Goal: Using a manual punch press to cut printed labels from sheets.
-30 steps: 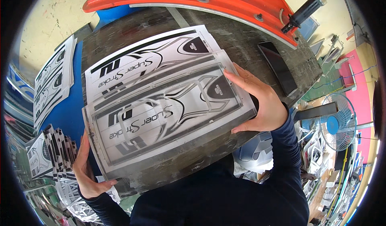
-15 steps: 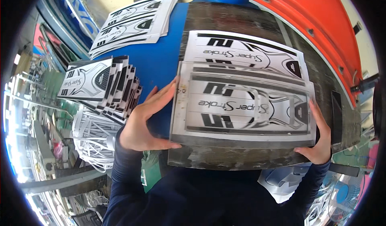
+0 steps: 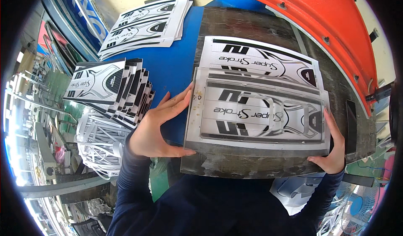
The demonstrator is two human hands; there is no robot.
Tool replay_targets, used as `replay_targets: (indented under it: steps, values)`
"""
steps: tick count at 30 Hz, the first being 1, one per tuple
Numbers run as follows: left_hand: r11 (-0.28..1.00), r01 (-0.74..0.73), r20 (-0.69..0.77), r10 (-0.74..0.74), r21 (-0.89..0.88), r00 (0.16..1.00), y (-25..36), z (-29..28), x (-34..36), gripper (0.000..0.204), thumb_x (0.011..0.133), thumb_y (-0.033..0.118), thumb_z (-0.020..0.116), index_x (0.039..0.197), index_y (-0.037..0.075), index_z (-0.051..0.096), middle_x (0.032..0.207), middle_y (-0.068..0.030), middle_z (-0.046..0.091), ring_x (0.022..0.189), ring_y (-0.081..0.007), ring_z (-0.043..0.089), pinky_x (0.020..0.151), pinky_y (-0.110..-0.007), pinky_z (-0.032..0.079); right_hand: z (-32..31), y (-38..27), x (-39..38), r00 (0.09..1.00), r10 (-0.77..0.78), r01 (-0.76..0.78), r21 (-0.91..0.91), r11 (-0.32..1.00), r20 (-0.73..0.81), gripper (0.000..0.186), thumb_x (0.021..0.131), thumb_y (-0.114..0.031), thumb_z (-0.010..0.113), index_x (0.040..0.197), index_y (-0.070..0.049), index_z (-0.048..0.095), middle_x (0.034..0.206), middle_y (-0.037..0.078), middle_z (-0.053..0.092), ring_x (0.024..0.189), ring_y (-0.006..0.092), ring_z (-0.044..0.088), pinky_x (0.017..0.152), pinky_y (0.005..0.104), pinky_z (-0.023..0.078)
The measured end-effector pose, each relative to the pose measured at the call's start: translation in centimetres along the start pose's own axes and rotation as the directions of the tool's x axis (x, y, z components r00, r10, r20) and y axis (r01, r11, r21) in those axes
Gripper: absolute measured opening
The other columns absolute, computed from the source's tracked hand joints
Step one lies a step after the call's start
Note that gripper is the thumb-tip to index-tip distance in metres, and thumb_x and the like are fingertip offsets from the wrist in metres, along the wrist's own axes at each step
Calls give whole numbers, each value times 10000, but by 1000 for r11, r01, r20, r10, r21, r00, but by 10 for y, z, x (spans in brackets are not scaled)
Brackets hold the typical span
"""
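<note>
A clear plate (image 3: 192, 129) with raised thin outline strips on it, which looks like a cutting die, lies over the lower half of a white printed sheet (image 3: 260, 47). Black-and-grey printing shows through the plate. My left hand (image 3: 157, 131) grips its left edge, thumb near the front corner and fingers farther up the side. At the right edge, my right hand (image 3: 333, 146) has its fingers along the side and the thumb at the front corner. Sheet and plate rest on a dark, scuffed board (image 3: 235, 166).
A blue surface (image 3: 168, 64) beside the board bears a pile of uncut printed sheets (image 3: 142, 24) and a stack of cut printed pieces (image 3: 98, 83). White strip offcuts (image 3: 98, 146) bunch below. A red machine part (image 3: 336, 30) curves along the far right.
The whole view has shifted slightly, so the board and stacks sit a little farther right. Both hands keep their hold on the plate, which stays almost in the same place over the sheet.
</note>
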State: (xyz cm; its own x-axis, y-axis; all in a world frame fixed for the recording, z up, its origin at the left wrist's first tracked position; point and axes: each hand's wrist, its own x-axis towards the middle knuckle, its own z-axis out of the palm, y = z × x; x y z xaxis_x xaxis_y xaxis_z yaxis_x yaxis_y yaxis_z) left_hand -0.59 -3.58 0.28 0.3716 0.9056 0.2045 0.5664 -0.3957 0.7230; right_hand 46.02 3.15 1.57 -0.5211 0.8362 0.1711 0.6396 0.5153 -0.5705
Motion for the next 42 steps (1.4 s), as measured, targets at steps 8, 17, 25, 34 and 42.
replay_targets:
  steps: [8, 17, 25, 34, 42]
  values:
    - [983, -46, -81, 32, -176, 996, 5, 1, -1, 1154, 681, 483, 851, 1530, -54, 283, 1597, -229, 303, 1504, -351, 255, 1206, -507, 152, -46, 40, -1, 801, 53, -12, 72, 997, -596, 873, 906, -472, 649, 1534, 32, 311, 1588, 184, 339, 1478, 279, 306, 1201, 402, 215]
    - [937, -92, -190, 28, -337, 981, 0, 5, -11, 1171, 768, 634, 719, 1531, -101, 222, 1567, -286, 318, 1490, -360, 272, 1210, -449, 145, -225, 165, 66, 382, 441, 194, 537, 821, -812, 447, 884, -303, 738, 1180, 21, 650, 1079, 143, 659, 997, 199, 643, 897, 321, 491]
    - [891, -212, -211, 135, -401, 968, -1, 4, -15, 948, 853, 376, 745, 1537, -61, 255, 1583, -230, 316, 1494, -319, 261, 1211, -408, 170, -207, 135, 72, 362, 477, 276, 580, 766, -801, 219, 852, -231, 788, 853, -70, 639, 656, 20, 592, 555, 121, 559, 550, 247, 461]
    - [901, -271, -223, 203, -340, 954, 21, -6, -13, 874, 847, 333, 735, 1524, -36, 324, 1570, -214, 360, 1500, -356, 244, 1213, -439, 166, -147, 42, 46, 456, 460, 389, 635, 667, -762, 155, 904, -166, 715, 855, -63, 611, 638, 7, 508, 553, 117, 489, 537, 256, 396]
    - [886, -459, -113, 451, -65, 885, 91, -12, 21, 879, 766, 215, 809, 1498, -28, 387, 1564, -251, 358, 1481, -421, 270, 1200, -499, 198, -64, -61, 19, 647, 193, 510, 606, 610, -738, 319, 970, -157, 583, 1207, 55, 555, 960, 122, 610, 863, 164, 558, 769, 297, 450]
